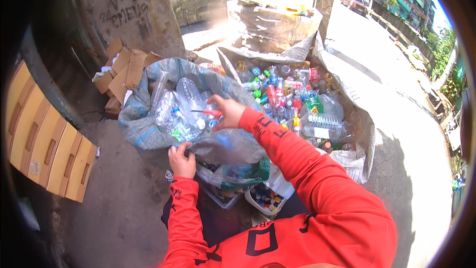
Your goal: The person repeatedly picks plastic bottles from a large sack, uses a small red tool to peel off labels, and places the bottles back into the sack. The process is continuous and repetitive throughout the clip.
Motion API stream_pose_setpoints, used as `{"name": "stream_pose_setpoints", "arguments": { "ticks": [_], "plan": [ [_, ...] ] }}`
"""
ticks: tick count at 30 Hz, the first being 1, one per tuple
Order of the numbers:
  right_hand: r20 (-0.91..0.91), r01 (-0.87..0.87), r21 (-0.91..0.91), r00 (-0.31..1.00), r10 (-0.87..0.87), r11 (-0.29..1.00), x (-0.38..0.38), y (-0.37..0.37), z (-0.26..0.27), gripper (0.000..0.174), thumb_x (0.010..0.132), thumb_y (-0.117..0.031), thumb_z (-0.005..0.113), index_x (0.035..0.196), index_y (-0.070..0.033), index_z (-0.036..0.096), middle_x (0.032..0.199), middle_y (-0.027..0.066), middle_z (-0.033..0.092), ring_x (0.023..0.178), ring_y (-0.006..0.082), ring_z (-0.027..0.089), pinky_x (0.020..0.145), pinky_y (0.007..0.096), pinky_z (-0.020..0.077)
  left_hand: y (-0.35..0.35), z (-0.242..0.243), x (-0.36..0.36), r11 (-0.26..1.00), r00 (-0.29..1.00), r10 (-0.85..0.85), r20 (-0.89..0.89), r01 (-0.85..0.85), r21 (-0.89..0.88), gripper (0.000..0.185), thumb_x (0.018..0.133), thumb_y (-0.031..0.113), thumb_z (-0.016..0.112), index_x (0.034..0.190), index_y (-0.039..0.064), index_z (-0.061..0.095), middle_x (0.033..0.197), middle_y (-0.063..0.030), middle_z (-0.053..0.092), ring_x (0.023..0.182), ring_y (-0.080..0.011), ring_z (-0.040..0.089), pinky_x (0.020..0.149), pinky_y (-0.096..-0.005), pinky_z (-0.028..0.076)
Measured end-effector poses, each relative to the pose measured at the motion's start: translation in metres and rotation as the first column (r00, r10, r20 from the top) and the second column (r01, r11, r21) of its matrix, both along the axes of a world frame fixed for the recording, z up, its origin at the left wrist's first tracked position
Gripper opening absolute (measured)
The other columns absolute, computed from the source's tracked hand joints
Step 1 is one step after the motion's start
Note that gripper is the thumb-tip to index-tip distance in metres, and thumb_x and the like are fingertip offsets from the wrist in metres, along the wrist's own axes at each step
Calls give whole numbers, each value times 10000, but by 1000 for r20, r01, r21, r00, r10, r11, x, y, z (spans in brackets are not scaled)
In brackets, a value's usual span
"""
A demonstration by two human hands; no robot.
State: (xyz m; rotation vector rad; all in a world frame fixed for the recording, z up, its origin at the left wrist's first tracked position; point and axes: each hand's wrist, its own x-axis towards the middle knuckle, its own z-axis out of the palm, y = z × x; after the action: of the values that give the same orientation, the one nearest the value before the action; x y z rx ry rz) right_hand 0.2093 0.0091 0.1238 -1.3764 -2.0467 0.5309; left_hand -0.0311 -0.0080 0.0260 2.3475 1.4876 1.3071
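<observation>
My right hand [228,112] holds a small tool with a red handle [213,112] and a thin dark blade or shaft pointing left, above the mouth of a grey and blue woven sack [139,119]. Inside the sack lie several clear plastic bottles [189,93], some with blue or white caps. My left hand [183,160] grips the sack's near rim, fingertips over the edge. Beneath that rim are a green-edged bag [262,171] with plastic items and a white tub [260,209] of mixed bottle caps [268,198].
A large open sack [366,130] of mixed plastic bottles [282,93] stands on the right, with another full sack [271,31] behind it. Flattened cardboard [124,69] is piled at back left, beside a concrete pillar [130,15]. A yellow-brown slatted panel [48,134] stands at far left.
</observation>
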Motion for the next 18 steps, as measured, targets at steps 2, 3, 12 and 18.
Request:
{"name": "stream_pose_setpoints", "arguments": {
  "ticks": [2,3,12,18],
  "plan": [
    [-266,-31,-95,964,5,995,-24,9,-35,744,565,-164,820,1184,-80,416,801,116,648,792,246,639,733,352,494,2,-14,-5,989,963,-145,228,142,30,317,628,2,622,925,113,621,862,-124,486,856,-306,517,750,-374,421],
    [-371,-42,-152,928,-18,988,-41,11,-44,737,569,-146,816,1185,-83,416,792,101,652,785,221,639,730,339,492,4,-18,-11,970,911,-242,335,236,58,339,615,-26,620,927,104,612,881,-115,474,858,-280,521,750,-356,420],
    [-364,-95,-144,931,36,985,-83,11,-80,694,651,-57,751,1241,-87,387,863,108,657,830,221,647,769,346,482,16,-90,1,960,859,93,504,56,-273,397,664,143,738,947,-37,525,880,-160,583,751,-264,612,682,-387,481],
    [-138,-31,-95,990,17,995,-66,-3,-77,758,739,-252,698,1370,-116,300,923,161,653,882,333,631,785,379,491,4,-48,13,918,796,109,595,148,-367,446,607,202,761,945,-21,575,805,-179,645,784,-326,640,728,-398,486]
  ]
}}
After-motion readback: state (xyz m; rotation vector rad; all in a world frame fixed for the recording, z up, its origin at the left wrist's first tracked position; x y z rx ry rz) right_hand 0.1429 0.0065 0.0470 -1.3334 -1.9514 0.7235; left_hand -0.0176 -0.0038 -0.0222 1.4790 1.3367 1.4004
